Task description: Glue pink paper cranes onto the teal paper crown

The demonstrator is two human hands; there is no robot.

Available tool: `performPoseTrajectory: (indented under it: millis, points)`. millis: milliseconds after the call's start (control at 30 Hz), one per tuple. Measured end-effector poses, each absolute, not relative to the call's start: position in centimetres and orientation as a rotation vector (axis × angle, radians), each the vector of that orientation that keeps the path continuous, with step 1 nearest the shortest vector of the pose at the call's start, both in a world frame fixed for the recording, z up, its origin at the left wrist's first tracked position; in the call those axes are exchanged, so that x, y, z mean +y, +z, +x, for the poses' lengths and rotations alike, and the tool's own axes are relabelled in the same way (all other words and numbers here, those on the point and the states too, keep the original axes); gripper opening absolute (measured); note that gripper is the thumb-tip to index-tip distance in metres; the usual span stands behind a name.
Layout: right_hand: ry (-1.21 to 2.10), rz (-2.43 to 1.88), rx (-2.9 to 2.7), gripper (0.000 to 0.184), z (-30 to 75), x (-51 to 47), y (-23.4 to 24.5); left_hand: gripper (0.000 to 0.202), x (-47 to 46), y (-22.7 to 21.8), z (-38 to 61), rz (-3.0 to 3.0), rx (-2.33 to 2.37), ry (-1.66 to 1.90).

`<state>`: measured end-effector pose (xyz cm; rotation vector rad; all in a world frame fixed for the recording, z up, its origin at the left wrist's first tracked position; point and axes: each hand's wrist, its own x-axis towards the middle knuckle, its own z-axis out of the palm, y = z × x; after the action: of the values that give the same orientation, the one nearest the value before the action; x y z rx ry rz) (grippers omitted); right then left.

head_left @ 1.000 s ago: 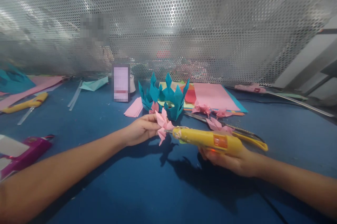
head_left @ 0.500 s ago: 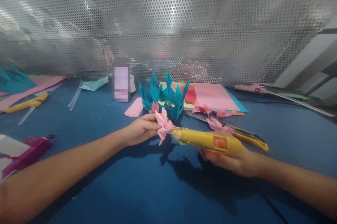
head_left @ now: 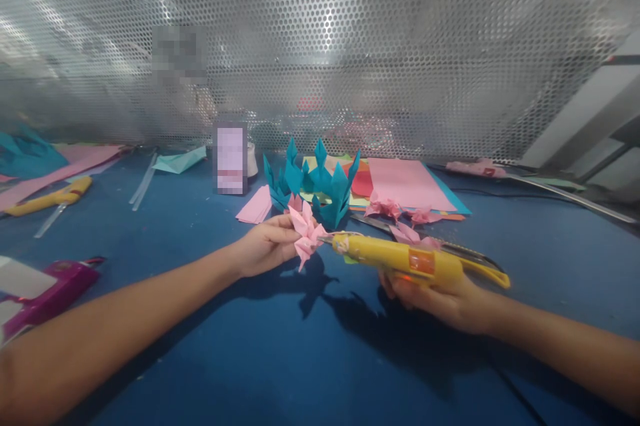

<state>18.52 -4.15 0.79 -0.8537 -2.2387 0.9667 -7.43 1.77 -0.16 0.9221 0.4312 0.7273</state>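
Between the fingers of my left hand (head_left: 265, 246) is a pink folded-paper flower (head_left: 305, 234), held above the blue table. My right hand (head_left: 440, 296) is wrapped round the grip of a yellow hot glue gun (head_left: 400, 256). Its metal nozzle points left and lies at the flower's right edge; whether it touches the paper I cannot tell. Just behind the flower stands a teal folded-paper crown (head_left: 340, 189) with pointed tips. More pink paper flowers (head_left: 384, 206) lie right of the crown, partly behind the glue gun.
Scissors (head_left: 475, 269) with yellow handles lie behind the glue gun. Coloured paper sheets (head_left: 410, 183) are stacked at the back, with small pink slips (head_left: 255, 206) left of the crown. Another yellow glue gun (head_left: 50, 198) and a magenta object (head_left: 60, 286) lie left. A perforated metal panel (head_left: 320, 46) stands behind.
The pink flower has shifted slightly left and up in my left hand. The glue gun's nozzle has moved a little right and up, from over the flower to its edge.
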Motion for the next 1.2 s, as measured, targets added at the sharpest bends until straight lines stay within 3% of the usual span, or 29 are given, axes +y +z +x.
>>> performPoseTrajectory:
  millis: [567,1200]
  points:
    - [1.075,-0.955,-2.137,0.045,18.66,-4.16,0.43,0.008,1.70,-0.28,-7.60,0.936,0.413,0.732]
    - [0.893,-0.890,-2.228,0.041,18.60,-4.07,0.80,0.012,1.80,-0.30,-7.71,0.879,0.428,0.807]
